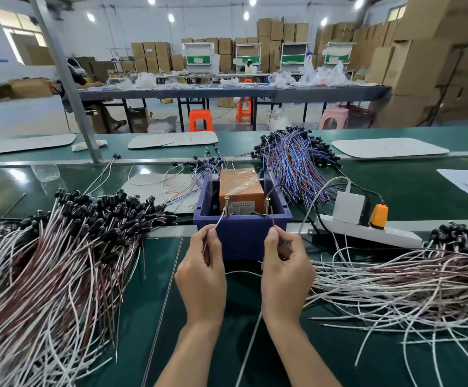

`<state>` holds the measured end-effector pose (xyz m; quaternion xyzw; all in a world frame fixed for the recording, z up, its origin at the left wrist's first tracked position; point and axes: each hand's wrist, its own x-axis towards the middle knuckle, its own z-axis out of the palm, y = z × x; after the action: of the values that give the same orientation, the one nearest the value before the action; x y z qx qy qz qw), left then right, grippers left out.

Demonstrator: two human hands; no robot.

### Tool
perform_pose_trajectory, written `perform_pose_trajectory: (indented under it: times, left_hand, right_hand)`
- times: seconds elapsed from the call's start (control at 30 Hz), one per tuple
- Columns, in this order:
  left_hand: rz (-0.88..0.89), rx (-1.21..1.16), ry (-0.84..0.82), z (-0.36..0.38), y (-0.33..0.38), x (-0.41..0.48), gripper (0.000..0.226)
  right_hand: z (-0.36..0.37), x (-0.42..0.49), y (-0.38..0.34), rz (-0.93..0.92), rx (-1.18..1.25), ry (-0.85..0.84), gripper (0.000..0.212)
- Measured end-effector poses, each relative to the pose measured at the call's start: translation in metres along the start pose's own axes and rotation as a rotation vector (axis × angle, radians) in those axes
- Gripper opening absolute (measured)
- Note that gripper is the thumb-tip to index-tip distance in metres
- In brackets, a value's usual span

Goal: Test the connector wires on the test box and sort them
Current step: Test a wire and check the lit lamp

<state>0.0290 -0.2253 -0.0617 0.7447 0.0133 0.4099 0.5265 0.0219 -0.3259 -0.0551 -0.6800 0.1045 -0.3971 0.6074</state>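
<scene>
1. Head view, hands: the left hand pinches a white lead between thumb and forefinger, with the tip up at the left brass post. The right hand pinches a reddish lead, with the tip just under the right brass post. Metal-to-metal contact is too small to confirm on either side.
2. Test box: it is orange and taped, and sits inside a blue bin mid-desk, just beyond the hands. Both posts stand at the bin's near wall.
3. Wire under test: only the two leads show. Its connector end is out of sight below the hands.
4. Stock on the desk:
   - The left pile is large, white and brown with black connectors, and spreads to the left edge.
   - The right pile is the same type and runs to the right edge.
   - The blue-purple bundle lies behind the bin toward the far edge.
5. Power strip: it lies just right of the bin, with a white adapter and an orange plug seated in it.
6. Progress, as a judgement: the person is mid-cycle, with one wire being probed and not yet sorted. No indicator is readable, so pass or fail is unknown.
7. Which pile is tested and which is untested cannot be told. Both are big, so the job is probably far from finished.
</scene>
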Motion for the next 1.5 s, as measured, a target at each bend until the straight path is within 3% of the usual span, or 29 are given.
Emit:
perform_pose_trajectory:
  times: [0.23, 0.73, 1.5]
  left_hand:
    - [0.007, -0.016, 0.008, 0.002, -0.002, 0.0, 0.035]
    - [-0.012, -0.044, 0.005, 0.002, 0.0, -0.001, 0.028]
    - [0.029, -0.055, -0.024, 0.002, 0.0, -0.002, 0.022]
  right_hand:
    - [0.006, 0.006, -0.004, 0.068, -0.035, 0.039, 0.009]
    - [0.005, 0.018, -0.015, 0.088, -0.126, -0.075, 0.014]
    - [0.002, 0.018, -0.02, 0.017, -0.237, -0.101, 0.013]
